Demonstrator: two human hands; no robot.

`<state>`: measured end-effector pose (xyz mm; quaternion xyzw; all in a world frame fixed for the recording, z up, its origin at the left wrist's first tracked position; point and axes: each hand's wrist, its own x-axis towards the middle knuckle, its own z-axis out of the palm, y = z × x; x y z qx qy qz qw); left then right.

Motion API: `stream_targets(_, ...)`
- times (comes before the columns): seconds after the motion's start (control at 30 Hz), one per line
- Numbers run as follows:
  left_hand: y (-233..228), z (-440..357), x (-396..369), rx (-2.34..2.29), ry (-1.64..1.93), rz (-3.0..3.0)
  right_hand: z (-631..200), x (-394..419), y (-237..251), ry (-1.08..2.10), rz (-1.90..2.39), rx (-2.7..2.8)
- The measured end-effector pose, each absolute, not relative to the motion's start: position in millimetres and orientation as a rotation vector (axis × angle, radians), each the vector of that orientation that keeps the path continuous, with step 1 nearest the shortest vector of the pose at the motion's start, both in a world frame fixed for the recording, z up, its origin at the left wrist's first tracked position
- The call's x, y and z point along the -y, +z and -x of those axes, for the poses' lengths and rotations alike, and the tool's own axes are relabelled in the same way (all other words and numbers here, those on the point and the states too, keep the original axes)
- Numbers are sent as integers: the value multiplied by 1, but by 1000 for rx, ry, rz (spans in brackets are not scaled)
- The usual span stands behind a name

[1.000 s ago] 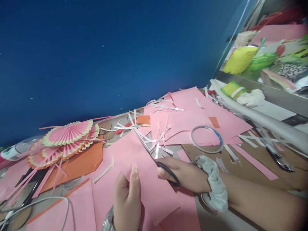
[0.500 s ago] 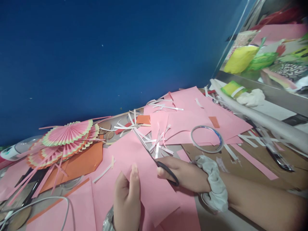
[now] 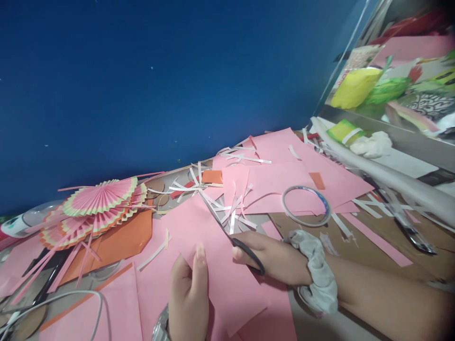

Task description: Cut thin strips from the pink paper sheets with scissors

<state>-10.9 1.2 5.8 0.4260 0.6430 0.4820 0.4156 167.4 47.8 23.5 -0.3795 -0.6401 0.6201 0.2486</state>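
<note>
Scissors with black handles [image 3: 250,255] are in my right hand [image 3: 273,258], a finger and thumb in the loops. Their blade lies along the upper right edge of a pink paper sheet [image 3: 227,279]. My left hand [image 3: 189,291] pinches that sheet from the near side, thumb on top and the other fingers mostly hidden beneath. More pink paper [image 3: 152,293] lies under the held sheet. Beyond the scissor tip are loose white paper strips [image 3: 232,220].
Pleated pink paper fans [image 3: 101,199] lie at the left on an orange sheet [image 3: 121,244]. A roll of tape [image 3: 305,188] rests among pink sheets [image 3: 280,175]. A grey cable [image 3: 101,308] loops at the lower left. A long pale tube [image 3: 384,166] and a blue wall [image 3: 159,80] bound the area.
Almost nothing differs. Both hands, the scissors and the pink sheet keep nearly the same place, with only a tiny shift of the view.
</note>
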Motion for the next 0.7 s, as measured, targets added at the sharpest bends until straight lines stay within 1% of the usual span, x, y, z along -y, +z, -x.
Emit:
stream_targets(0.2, 5, 12, -1, -1560, 1204, -1061, -167, -46, 24, 1807, 1108, 1695)
stream_targets(0.5, 7, 11, -1, -1552, 1196, -1056, -167, -47, 24, 1791, 1092, 1694)
stream_targets(0.7, 9, 9, 0, -1634, 1211, -1111, -167, -47, 28, 1752, 1044, 1704)
